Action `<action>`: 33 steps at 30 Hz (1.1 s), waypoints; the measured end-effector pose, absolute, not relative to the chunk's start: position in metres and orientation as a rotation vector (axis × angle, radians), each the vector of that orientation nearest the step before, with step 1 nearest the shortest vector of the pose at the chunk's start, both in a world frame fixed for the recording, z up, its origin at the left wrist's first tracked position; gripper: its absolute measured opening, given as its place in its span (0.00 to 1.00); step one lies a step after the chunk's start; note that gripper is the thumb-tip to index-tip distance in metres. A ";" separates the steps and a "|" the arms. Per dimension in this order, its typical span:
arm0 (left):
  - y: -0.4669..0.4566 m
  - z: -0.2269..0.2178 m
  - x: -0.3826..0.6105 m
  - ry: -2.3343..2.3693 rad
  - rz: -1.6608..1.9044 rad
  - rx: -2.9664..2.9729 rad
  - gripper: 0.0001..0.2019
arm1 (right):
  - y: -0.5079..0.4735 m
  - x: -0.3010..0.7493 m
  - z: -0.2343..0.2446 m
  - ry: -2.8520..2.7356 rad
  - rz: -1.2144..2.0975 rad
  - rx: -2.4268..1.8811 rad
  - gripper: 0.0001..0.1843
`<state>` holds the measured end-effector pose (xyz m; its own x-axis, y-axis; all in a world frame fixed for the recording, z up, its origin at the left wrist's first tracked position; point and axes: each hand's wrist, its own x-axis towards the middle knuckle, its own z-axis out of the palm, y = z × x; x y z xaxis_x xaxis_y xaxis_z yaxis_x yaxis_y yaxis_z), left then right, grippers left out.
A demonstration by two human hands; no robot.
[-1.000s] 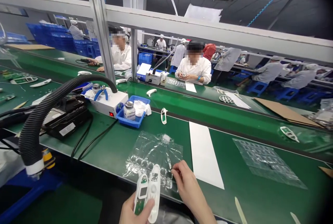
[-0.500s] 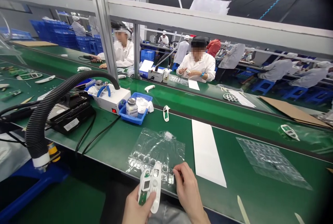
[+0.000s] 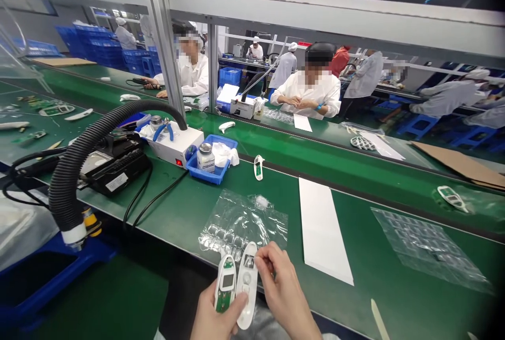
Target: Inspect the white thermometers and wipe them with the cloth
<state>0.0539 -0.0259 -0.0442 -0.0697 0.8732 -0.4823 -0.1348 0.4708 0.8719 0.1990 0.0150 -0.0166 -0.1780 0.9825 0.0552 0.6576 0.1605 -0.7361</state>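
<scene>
Two shells (image 3: 248, 283): gripped by left hand (image 3: 216, 318)
Right hand (image 3: 282, 282): pinched at right shell's window (image 3: 249, 261); contents unclear
Window: likely fitting step, needing careful alignment next

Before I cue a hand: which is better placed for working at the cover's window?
Probably right: the right hand is already at the window; the left hand holds the cover and board.

Bright, even light covers the bench (image 3: 177, 212), with deep shadow below its near edge. White glints streak the bag (image 3: 241, 218) near that edge, and the belt (image 3: 282, 151) shines softly. Rightmost workers (image 3: 453, 99) look blurred; the view's upper right corner blackens.
</scene>
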 end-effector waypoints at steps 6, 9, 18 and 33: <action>-0.026 -0.044 0.052 1.425 0.979 0.705 0.20 | 0.018 0.194 -0.018 -1.935 0.712 -1.518 0.12; -0.026 -0.042 0.051 1.436 0.997 0.705 0.20 | 0.017 0.192 -0.021 -1.865 0.746 -1.507 0.09; -0.035 -0.040 0.034 1.501 1.092 0.812 0.16 | 0.012 0.175 -0.028 -1.607 1.136 -1.426 0.14; -0.064 -0.066 -0.105 1.558 1.716 0.133 0.29 | 0.023 -0.026 -0.066 -1.157 2.162 -0.970 0.27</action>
